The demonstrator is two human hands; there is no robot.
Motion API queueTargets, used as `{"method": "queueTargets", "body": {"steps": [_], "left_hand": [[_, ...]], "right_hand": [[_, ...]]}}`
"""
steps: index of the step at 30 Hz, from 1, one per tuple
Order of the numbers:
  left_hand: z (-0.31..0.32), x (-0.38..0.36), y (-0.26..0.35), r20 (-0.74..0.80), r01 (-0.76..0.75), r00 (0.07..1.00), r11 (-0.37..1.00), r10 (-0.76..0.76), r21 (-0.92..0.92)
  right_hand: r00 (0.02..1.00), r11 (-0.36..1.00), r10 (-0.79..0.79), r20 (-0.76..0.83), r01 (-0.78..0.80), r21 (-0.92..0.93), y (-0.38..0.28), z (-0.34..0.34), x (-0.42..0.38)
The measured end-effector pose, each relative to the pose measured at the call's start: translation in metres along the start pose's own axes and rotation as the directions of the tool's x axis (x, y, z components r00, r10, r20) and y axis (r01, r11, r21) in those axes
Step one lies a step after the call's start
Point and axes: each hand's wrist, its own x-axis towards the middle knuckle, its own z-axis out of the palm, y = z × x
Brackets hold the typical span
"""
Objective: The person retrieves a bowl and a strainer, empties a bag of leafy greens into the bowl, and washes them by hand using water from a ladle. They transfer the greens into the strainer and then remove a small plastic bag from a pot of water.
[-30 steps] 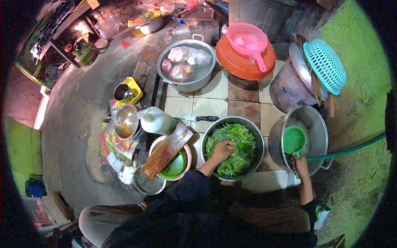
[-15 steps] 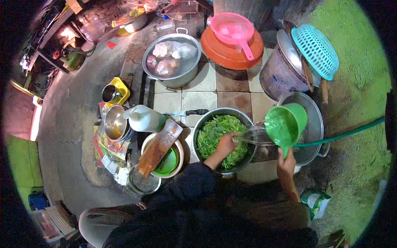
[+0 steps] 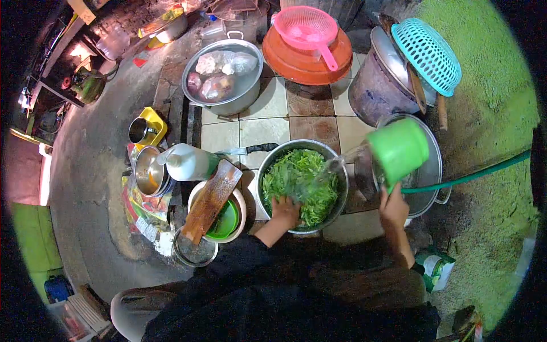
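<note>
My right hand point(image 3: 394, 212) grips the handle of a green water dipper point(image 3: 401, 151), tipped to the left. Water point(image 3: 348, 158) streams from it into a metal pot point(image 3: 344, 196) filled with chopped green leaves point(image 3: 314, 208). Inside the pot's near left side, my left hand point(image 3: 285, 213) lies on the leaves with its fingers spread, holding nothing. Below and behind the dipper stands a larger metal pot point(image 3: 437, 165), partly hidden by it. A green hose point(image 3: 476, 175) runs to this larger pot from the right.
A knife point(image 3: 248, 149) lies on the tiles behind the leaf pot. At left are a wooden board point(image 3: 212, 202) across a tub, a bottle point(image 3: 185, 162) and bowls point(image 3: 149, 171). Further back stand a pot of bagged food point(image 3: 250, 94), a pink strainer point(image 3: 305, 25) and a blue basket point(image 3: 427, 54).
The dipper has tipped over further to the left, and its water now falls onto the leaves. My left hand has moved left and nearer to me, opening onto the leaves.
</note>
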Motion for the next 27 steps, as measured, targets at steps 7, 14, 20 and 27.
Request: {"method": "queueTargets", "body": {"steps": [7,14,20,27], "left_hand": [[0.077,0.080,-0.006,-0.164,0.028,0.985,0.994,-0.045,-0.106],[-0.030,0.038,-0.010,-0.296,-0.182,0.948,0.961,0.114,-0.210],[-0.049,0.040,-0.018,-0.216,-0.080,0.976,0.938,0.005,-0.338],[-0.054,-0.002,-0.019,-0.091,0.131,0.988,0.990,-0.126,0.050]], "right_hand": [[0.992,0.965,0.125,0.001,-0.122,-0.231,0.091,0.030,0.041],[0.996,0.931,-0.064,0.063,0.082,-0.354,0.087,0.036,0.047],[0.864,0.746,-0.483,-0.145,0.492,0.448,-0.005,0.064,0.032],[0.644,0.772,-0.569,0.512,0.633,0.062,-0.079,0.115,0.009]]}}
